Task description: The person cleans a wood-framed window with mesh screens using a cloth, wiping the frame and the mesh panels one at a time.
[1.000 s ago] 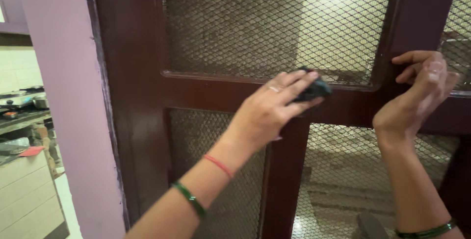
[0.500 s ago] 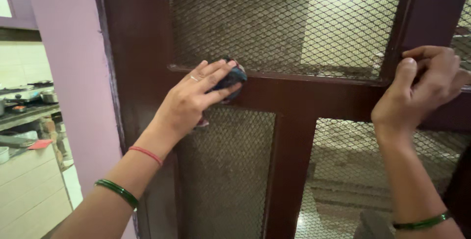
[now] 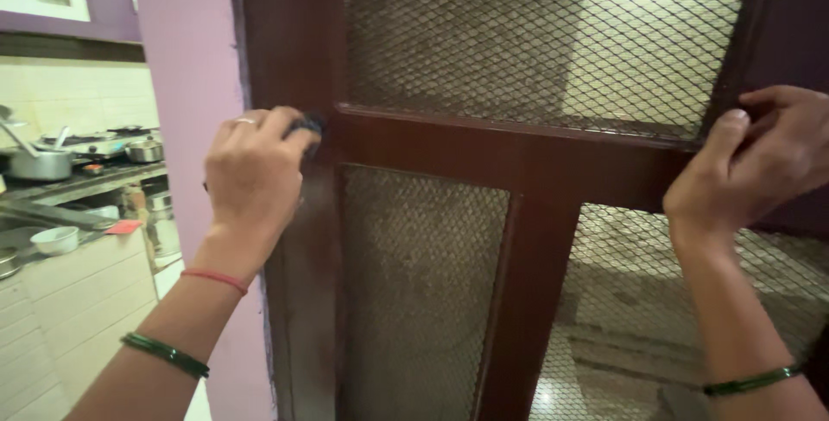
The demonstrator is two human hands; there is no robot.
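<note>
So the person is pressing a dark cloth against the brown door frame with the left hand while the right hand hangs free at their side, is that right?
Not quite. The left hand does press a dark cloth against the brown door frame, but the right hand is not hanging free: the head view shows it gripping the frame at the right, by the mesh panel.

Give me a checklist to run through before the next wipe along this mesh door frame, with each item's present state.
1. Dark cloth under the left hand: ok, mostly hidden.
2. Cloth pressed on the dark brown door frame, at its left upright: ok.
3. Right hand gripping the frame's right upright: ok.
4. Fingers clear of the wire mesh: left ok, right cannot tell.
5. Crossbar ahead free of things: ok.
6. Cloth clean enough: cannot tell.
</note>
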